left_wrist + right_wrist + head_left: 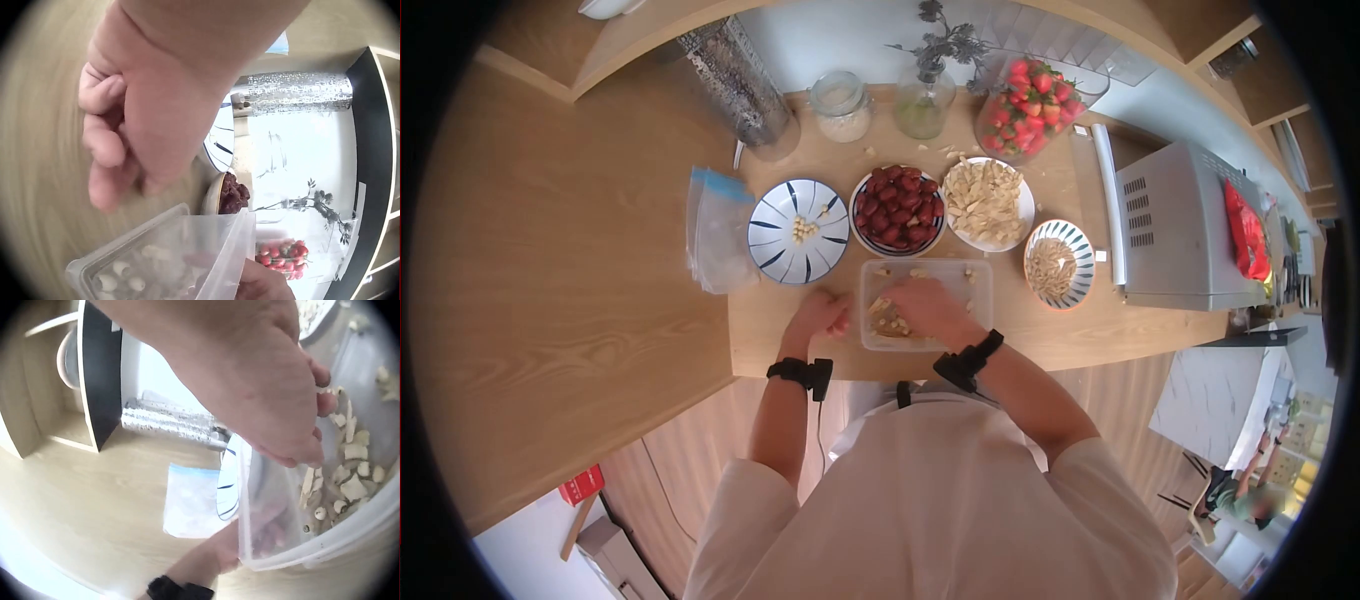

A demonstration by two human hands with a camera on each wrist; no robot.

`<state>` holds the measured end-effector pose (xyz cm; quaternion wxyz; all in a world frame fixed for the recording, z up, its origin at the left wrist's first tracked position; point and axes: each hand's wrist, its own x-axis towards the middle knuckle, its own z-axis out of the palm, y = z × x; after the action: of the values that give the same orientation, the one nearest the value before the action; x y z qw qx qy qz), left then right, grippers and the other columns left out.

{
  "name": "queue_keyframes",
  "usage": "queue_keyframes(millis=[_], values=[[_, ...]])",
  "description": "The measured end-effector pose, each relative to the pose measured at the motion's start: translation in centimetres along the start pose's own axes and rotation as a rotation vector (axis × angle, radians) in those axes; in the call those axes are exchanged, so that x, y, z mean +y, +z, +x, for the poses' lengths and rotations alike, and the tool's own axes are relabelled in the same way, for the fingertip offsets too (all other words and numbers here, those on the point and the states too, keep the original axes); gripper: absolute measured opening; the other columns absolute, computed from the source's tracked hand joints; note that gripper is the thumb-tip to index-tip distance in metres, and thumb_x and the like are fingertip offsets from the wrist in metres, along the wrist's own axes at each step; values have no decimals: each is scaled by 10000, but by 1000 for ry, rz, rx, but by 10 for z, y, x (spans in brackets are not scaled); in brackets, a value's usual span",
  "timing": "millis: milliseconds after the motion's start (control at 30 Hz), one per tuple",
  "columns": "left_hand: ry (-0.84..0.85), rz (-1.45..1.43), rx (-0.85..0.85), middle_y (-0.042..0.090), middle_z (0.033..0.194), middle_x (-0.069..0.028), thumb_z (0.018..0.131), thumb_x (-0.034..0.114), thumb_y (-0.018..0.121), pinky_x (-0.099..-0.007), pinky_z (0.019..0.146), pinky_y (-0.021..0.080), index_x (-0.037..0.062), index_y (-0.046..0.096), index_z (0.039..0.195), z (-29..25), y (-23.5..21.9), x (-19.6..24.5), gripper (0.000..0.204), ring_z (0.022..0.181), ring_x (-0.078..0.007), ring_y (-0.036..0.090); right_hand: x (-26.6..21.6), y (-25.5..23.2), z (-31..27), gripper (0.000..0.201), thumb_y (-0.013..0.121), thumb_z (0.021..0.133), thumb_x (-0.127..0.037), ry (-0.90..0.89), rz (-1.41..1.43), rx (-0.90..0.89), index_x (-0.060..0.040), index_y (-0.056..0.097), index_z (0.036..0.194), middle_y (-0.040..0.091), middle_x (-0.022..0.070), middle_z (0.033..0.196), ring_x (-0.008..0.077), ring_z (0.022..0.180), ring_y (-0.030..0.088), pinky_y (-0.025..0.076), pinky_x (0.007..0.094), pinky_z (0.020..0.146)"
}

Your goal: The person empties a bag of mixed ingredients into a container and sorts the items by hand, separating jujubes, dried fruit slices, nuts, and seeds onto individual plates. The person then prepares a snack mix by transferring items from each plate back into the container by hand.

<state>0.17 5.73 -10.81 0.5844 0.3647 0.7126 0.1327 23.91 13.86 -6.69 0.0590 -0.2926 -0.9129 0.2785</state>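
A clear plastic container [986, 310] holds pale pieces [354, 487], some long, some small and round, mostly gathered toward one end. My right hand [928, 306] reaches into it from above. In the right wrist view the right hand [269, 394] hangs over the pieces, its fingertips spread, with nothing visible between them. Outside the container, beside its left wall, my left hand [820, 313] rests near the table. The left wrist view shows that hand [147, 119] with loosely curled fingers and nothing seen in them.
Behind the container are a plate with small pale pieces [768, 232], a bowl of dark red fruit [897, 208] and a plate of pale slices [985, 200]. At right stand a bowl of slender pieces [1052, 268] and a grey appliance [1185, 230]. Plastic bags [718, 235] lie left.
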Motion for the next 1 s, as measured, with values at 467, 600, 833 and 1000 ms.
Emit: queue_keyframes(millis=[467, 600, 833, 1000], values=[[-41, -72, -13, 652, 576, -113, 919, 470, 572, -298, 432, 485, -24, 674, 643, 3, 2, 0, 575, 447, -184, 609, 0, -4, 11, 199, 680, 807, -194, -2, 0, -178, -183, 688, 1005, 675, 83, 854, 302, 848, 654, 513, 428, 712], [-75, -72, -13, 654, 575, -115, 916, 463, 569, -300, 434, 485, -21, 675, 640, 5, 1, 1, 567, 441, -184, 605, 8, -15, -2, 182, 686, 812, -219, 192, 96, -170, -118, 670, 963, 672, 100, 825, 307, 822, 654, 501, 431, 696], [-72, -39, -33, 658, 590, -110, 918, 457, 559, -302, 475, 508, -10, 670, 633, 6, 1, 3, 559, 492, -187, 636, 13, -33, -17, 215, 704, 829, -220, 373, 439, -46, -27, 673, 920, 674, 114, 770, 247, 704, 652, 506, 346, 644], [-9, -20, -7, 641, 569, -108, 922, 455, 560, -302, 464, 491, -17, 661, 626, 3, 1, 3, 566, 470, -186, 614, 17, -34, -25, 218, 711, 856, -210, 417, 699, -18, 0, 662, 888, 678, 68, 755, 141, 664, 615, 488, 292, 606]])
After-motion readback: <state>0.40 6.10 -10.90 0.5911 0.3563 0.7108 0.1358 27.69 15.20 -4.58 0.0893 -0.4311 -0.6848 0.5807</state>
